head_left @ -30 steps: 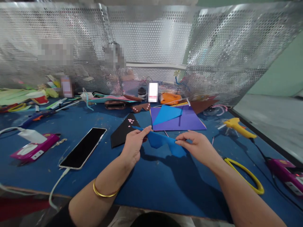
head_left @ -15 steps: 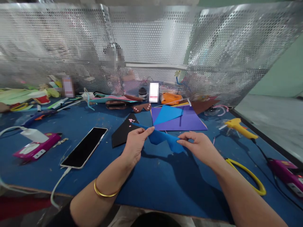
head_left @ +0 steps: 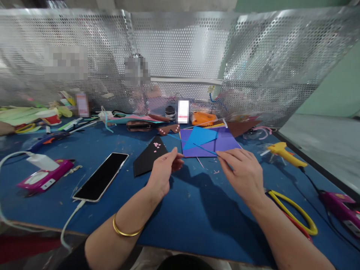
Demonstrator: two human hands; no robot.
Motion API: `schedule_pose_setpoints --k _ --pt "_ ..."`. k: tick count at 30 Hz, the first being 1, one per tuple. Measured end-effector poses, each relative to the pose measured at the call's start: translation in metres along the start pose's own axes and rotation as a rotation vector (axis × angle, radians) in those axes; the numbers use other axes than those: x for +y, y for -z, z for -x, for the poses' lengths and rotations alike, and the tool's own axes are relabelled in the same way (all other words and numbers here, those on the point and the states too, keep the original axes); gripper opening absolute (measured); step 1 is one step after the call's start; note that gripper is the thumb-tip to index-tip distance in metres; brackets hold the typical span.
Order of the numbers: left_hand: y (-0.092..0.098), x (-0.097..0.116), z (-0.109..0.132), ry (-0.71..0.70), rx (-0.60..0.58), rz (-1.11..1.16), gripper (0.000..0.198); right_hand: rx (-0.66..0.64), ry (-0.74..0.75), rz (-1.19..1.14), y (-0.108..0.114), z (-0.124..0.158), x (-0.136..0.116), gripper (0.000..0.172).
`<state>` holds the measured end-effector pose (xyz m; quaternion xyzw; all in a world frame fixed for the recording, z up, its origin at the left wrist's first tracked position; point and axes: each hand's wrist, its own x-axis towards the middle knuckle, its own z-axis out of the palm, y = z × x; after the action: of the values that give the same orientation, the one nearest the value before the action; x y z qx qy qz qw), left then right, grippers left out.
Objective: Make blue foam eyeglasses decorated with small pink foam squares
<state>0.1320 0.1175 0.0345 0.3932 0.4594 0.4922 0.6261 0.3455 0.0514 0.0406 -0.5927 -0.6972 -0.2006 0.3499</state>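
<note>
My right hand (head_left: 242, 168) pinches one end of a blue paper cutout (head_left: 205, 149), which is turned almost edge-on and shows as a thin line. My left hand (head_left: 163, 170) is beside it with thumb and fingers apart, nothing visible between them. Behind the cutout, a blue paper piece (head_left: 201, 137) lies on purple sheets (head_left: 229, 140). A black paper piece (head_left: 147, 159) with small pink bits (head_left: 156, 146) on it lies left of my left hand. Farther back sits a brown mask-shaped cutout (head_left: 168, 129) with pink squares.
A phone (head_left: 102, 176) on a charging cable and a magenta power strip (head_left: 46, 176) lie to the left. Yellow-handled scissors (head_left: 298, 210) rest beside my right forearm, with a yellow glue gun (head_left: 287, 153) beyond. A perforated metal screen (head_left: 180, 45) closes off the back.
My left hand has let go of the blue cutout. The cutout, held by my right hand, has tilted from showing its zigzag face to nearly edge-on.
</note>
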Motion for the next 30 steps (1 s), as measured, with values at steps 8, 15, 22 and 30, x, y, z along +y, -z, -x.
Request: schedule_pose_setpoints --k 8,15,22,30 --pt "-0.004 0.001 0.005 0.05 -0.055 0.055 0.048 -0.032 0.319 0.118 -0.003 0.011 -0.019 0.024" --pt "0.0 -0.001 -0.005 -0.008 0.089 0.058 0.038 -0.149 0.321 -0.025 -0.003 0.017 -0.04 0.025" --pt "-0.004 0.009 0.005 -0.031 -0.073 -0.058 0.029 -0.128 -0.435 -0.63 0.007 0.003 -0.021 0.022" --pt "-0.012 0.001 0.019 0.055 -0.362 -0.24 0.028 -0.377 -0.644 -0.952 -0.006 0.001 -0.029 0.034"
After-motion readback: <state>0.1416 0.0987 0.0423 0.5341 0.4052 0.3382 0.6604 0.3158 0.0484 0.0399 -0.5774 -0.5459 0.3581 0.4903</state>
